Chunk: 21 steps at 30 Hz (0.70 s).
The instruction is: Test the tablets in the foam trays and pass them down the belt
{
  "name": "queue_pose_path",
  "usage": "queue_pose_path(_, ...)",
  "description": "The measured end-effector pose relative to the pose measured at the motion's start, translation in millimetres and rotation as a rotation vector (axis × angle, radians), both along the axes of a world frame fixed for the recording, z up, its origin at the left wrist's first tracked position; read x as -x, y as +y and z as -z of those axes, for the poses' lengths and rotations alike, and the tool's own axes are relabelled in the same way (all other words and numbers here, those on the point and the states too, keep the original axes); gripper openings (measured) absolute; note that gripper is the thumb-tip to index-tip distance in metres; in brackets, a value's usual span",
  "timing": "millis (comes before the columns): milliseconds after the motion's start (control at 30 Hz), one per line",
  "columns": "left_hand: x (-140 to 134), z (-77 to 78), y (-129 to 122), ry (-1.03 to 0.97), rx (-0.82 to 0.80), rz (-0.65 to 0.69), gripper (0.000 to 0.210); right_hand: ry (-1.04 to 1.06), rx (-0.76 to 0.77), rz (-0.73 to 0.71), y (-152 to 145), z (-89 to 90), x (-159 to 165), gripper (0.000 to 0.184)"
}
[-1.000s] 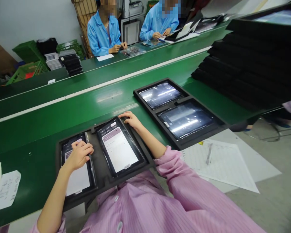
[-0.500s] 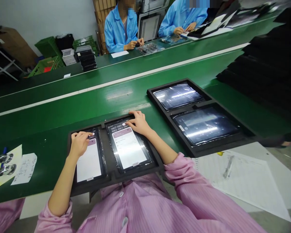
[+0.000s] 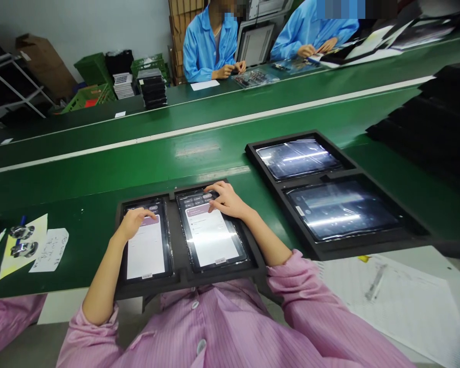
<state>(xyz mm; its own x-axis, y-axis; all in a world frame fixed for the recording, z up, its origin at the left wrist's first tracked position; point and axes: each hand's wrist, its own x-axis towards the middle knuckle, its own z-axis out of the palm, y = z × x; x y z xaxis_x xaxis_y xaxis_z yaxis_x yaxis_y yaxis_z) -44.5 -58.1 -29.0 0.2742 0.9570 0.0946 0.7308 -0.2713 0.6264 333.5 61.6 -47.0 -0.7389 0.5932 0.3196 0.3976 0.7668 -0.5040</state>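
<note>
Two lit tablets lie side by side in a black foam tray at the bench's near edge. My left hand is over the upper part of the left tablet, index finger stretched onto its screen near a mauve banner. Over the upper right of the right tablet, my right hand has its fingers spread, the tips on or just above the glass. Neither hand grasps anything. Both screens show a white page below dark buttons; my fingers cover parts of them.
Right of me, a second foam tray holds two dark, film-covered tablets. Papers with a pen lie nearer. At left are tape rolls and a handwritten note. Two people in blue jackets sit across the bench; black stacks stand right.
My view has shifted, so the scene sits further right. My left index finger has moved down from the top buttons to the banner. My right fingers have slid slightly lower on their screen.
</note>
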Motion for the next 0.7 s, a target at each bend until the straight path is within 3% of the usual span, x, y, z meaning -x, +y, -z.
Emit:
queue_pose_path(133,-7,-1.4,1,0.26,-0.142,-0.174,0.065,0.007,-0.039,0.369,2,7.2,2,0.043)
queue_pose_path(233,-15,-1.8,-1,0.413,-0.229,-0.278,0.067,0.083,-0.057,0.517,4,8.3,-1,0.048)
queue_pose_path(333,-21,-0.5,-4,0.505,-0.251,-0.308,0.066,0.116,-0.039,0.482,-2,4.4,-9,0.054)
queue_pose_path(500,-20,1.1,-7,0.615,-0.118,-0.176,0.075,0.148,0.029,0.315,-35,3.1,-21,0.063)
queue_pose_path(700,-9,-6.0,-7,0.544,0.006,-0.105,0.088,0.189,0.081,0.267,-55,10.5,-24,0.057)
